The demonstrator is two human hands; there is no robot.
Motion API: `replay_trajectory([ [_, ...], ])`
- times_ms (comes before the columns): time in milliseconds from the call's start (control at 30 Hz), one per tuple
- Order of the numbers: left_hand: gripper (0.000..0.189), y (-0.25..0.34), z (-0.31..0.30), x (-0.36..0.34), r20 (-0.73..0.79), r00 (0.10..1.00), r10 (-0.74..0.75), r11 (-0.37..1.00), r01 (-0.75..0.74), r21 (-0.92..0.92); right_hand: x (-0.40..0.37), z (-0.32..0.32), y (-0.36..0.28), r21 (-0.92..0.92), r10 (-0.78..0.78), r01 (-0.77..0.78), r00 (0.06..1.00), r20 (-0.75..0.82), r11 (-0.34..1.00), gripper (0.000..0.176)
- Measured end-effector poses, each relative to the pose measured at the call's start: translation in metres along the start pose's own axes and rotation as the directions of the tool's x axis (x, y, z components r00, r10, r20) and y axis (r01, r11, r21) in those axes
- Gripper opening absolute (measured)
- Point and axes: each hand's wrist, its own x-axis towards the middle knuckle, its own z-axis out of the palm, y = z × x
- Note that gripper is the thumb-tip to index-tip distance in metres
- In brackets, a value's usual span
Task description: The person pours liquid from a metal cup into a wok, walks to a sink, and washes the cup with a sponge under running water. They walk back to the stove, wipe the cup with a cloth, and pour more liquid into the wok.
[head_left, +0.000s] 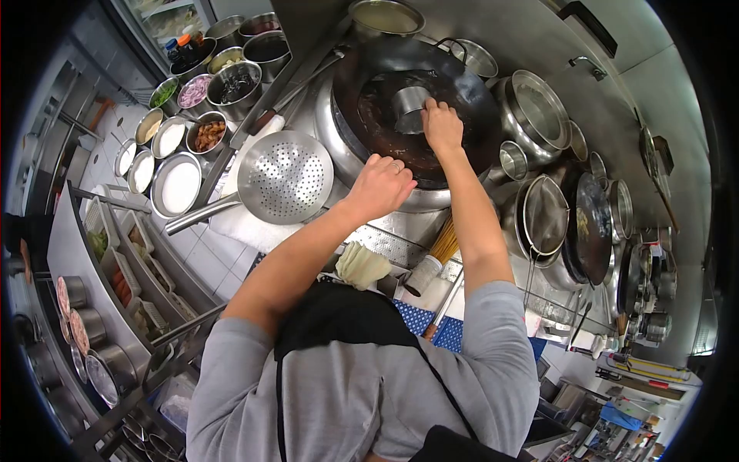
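A large dark wok (469,88) sits tilted on a round steel burner ring (327,135), with a little dark liquid or residue inside. Over its bowl, my right hand (442,125) grips a small steel cup (410,104) by the rim, and the cup is tipped on its side. My left hand (381,185) is closed at the wok's near edge, fingers curled over the rim; the exact hold is partly hidden. Left of that hand lies a perforated steel strainer ladle (285,177). Below the wok are a folded cloth (363,266) and a bamboo wok brush (433,256).
Steel bowls of ingredients stand at the left, including white powder (181,186) and sliced onion (195,91). At the right are a mesh strainer (545,214), a second wok (591,223) and a steel pot (539,108). A steel wall (508,35) rises behind the wok.
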Motion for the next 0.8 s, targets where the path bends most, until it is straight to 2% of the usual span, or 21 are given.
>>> replay_trajectory([
  [100, 0.02, -0.001, 0.001, 0.002, -0.042, 0.999, 0.029, 1.0, -0.029, -0.003, 0.005, 0.029, 0.021, -0.038, 0.204, -0.201, 0.96, 0.191, 0.979, 0.029],
  [167, 0.02, -0.003, -0.001, 0.0, -0.053, 0.998, 0.025, 1.0, -0.025, 0.0, 0.0, 0.024, 0.027, -0.151, 0.28, -0.239, 0.877, 0.39, 0.959, 0.037],
  [233, 0.02, -0.003, 0.0, -0.001, -0.043, 0.999, 0.018, 1.0, -0.018, -0.01, -0.014, 0.011, 0.012, -0.115, 0.239, -0.231, 0.969, 0.061, 0.966, 0.04],
  [267, 0.019, -0.003, 0.003, -0.002, -0.031, 0.999, 0.014, 1.0, -0.013, 0.02, -0.015, 0.007, 0.008, -0.051, 0.138, -0.14, 0.989, -0.047, 0.989, 0.04],
  [367, 0.018, -0.003, 0.004, -0.003, -0.038, 0.999, 0.002, 1.0, -0.002, -0.002, -0.003, 0.024, 0.011, 0.005, 0.092, -0.091, 0.995, -0.043, 0.996, 0.037],
  [400, 0.018, -0.003, 0.004, -0.003, -0.044, 0.999, 0.005, 1.0, -0.005, 0.0, 0.0, 0.026, 0.011, -0.009, 0.135, -0.135, 0.991, 0.026, 0.991, 0.031],
  [500, 0.018, -0.003, 0.005, -0.003, -0.061, 0.998, 0.013, 1.0, -0.013, 0.004, -0.005, 0.025, 0.016, 0.023, 0.241, -0.245, 0.965, 0.106, 0.969, 0.023],
  [600, 0.019, -0.005, 0.005, -0.002, -0.063, 0.998, 0.008, 1.0, -0.007, 0.013, 0.0, 0.036, 0.029, 0.091, 0.317, -0.321, 0.947, 0.052, 0.943, 0.019],
  [633, 0.019, -0.004, 0.006, -0.003, -0.059, 0.998, 0.002, 1.0, -0.002, 0.01, 0.009, -0.001, 0.018, 0.341, 0.486, -0.647, 0.749, 0.45, 0.682, 0.02],
  [700, 0.02, -0.004, 0.007, -0.005, -0.064, 0.998, 0.002, 1.0, -0.002, 0.006, 0.005, 0.007, 0.023, 0.438, 0.54, -0.74, 0.673, 0.506, 0.511, 0.028],
  [800, 0.02, -0.004, 0.007, -0.002, -0.082, 0.996, 0.025, 1.0, -0.024, 0.018, -0.012, 0.006, 0.02, 0.454, 0.547, -0.597, 0.798, 0.253, 0.662, 0.034],
])
